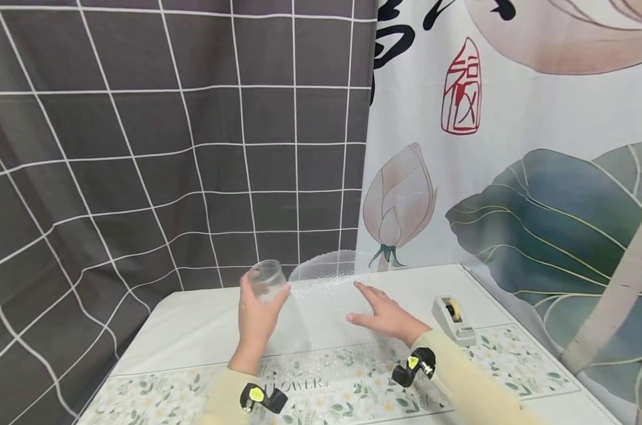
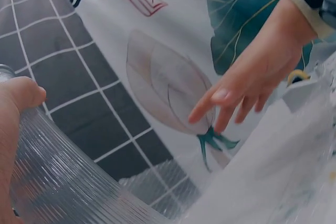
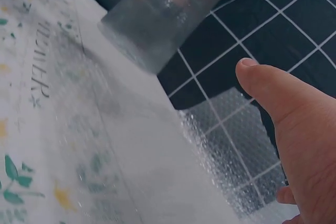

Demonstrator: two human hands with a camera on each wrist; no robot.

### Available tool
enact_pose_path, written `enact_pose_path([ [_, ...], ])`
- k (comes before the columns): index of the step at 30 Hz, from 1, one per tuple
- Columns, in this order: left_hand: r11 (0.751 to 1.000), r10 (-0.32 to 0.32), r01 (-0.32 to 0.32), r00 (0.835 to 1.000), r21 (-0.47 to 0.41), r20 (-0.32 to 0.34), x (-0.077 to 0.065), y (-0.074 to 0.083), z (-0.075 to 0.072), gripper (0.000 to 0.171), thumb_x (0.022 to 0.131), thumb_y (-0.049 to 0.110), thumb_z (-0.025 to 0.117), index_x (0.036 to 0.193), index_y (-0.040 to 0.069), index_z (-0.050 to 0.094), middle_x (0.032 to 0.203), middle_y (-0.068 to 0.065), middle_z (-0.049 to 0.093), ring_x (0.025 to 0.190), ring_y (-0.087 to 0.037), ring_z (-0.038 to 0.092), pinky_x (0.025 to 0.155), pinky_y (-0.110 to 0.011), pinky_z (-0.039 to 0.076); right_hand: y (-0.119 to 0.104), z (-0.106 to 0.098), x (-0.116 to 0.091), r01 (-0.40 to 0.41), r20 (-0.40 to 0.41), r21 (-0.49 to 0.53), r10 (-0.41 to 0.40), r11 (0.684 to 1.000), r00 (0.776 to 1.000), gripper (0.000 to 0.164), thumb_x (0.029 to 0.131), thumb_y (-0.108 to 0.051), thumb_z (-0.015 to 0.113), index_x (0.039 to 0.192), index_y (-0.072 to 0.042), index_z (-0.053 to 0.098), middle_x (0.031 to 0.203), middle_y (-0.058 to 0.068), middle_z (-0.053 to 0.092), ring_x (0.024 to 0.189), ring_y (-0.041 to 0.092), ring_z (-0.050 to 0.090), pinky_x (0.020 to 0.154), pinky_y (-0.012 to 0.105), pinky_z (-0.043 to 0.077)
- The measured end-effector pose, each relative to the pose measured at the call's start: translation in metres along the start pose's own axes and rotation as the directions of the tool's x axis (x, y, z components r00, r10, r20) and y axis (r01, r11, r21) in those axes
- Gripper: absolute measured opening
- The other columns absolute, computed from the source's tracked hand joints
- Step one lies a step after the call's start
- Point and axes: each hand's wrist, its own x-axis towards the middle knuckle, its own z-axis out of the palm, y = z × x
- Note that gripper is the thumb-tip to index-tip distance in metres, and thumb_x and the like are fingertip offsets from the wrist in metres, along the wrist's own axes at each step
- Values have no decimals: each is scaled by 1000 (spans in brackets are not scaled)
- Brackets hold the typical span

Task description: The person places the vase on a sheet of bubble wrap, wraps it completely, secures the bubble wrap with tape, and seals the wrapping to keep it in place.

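My left hand [image 1: 258,321] grips a clear ribbed glass [image 1: 268,277], thumb on one side and fingers around the other. In the left wrist view the glass [image 2: 73,171] fills the lower left corner. It is held over the table, tilted in the right wrist view. My right hand [image 1: 387,316] has its fingers extended and thumb apart, and holds nothing. It hovers over the right part of a sheet of clear bubble wrap [image 1: 328,310]. This sheet lies across the table, and its far end sticks out past the back edge.
A white tape dispenser [image 1: 455,321] stands on the table to the right of my right hand. A floral printed strip [image 1: 368,386] runs along the white table [image 1: 193,313]. Behind hang a dark grid curtain [image 1: 278,165] and a white curtain with lotus prints [image 1: 421,106].
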Motion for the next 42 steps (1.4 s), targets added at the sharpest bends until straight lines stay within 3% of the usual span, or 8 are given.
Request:
enact_pose_path([
  [7, 997, 9, -10, 1000, -72, -2, -8, 5, 19, 74, 82, 34, 83, 140, 12, 42, 119, -15, 61, 108, -31, 62, 85, -53, 53, -9, 13, 2, 19, -17, 118, -17, 993, 1000, 89, 93, -56, 65, 161, -16, 25, 162, 18, 30, 149, 42, 27, 115, 67, 28],
  [16, 994, 13, -13, 1000, -106, -2, -22, 9, 36, 73, 80, 32, 85, 137, 11, 45, 113, -12, 62, 104, -28, 62, 83, -50, 54, -24, 30, -3, 29, -49, 297, -15, 954, 999, 89, 93, -47, 69, 162, -18, 22, 165, 17, 24, 150, 42, 24, 117, 67, 23],
  [26, 988, 15, -11, 1000, -152, 24, -32, 19, 44, 76, 80, 34, 84, 140, 12, 43, 121, -15, 61, 108, -29, 61, 83, -52, 55, -36, 40, -8, 99, -89, 360, -72, 928, 993, 89, 91, -47, 73, 162, -24, 24, 162, 20, 30, 146, 46, 29, 113, 71, 28],
  [35, 985, 8, -2, 999, -170, 35, -41, 16, 50, 82, 80, 35, 84, 146, 12, 39, 130, -17, 59, 112, -32, 61, 88, -57, 54, -39, 50, -10, 173, -87, 363, -151, 916, 985, 94, 85, -44, 79, 160, -21, 28, 159, 17, 37, 145, 43, 33, 114, 68, 30],
  [42, 973, 23, -9, 998, -229, 55, -42, 19, 54, 79, 80, 32, 85, 143, 13, 41, 126, -15, 60, 111, -29, 62, 84, -47, 58, -40, 50, -9, 243, -115, 391, -215, 888, 970, 92, 83, -36, 83, 157, -14, 33, 156, 21, 39, 141, 48, 39, 110, 68, 35],
])
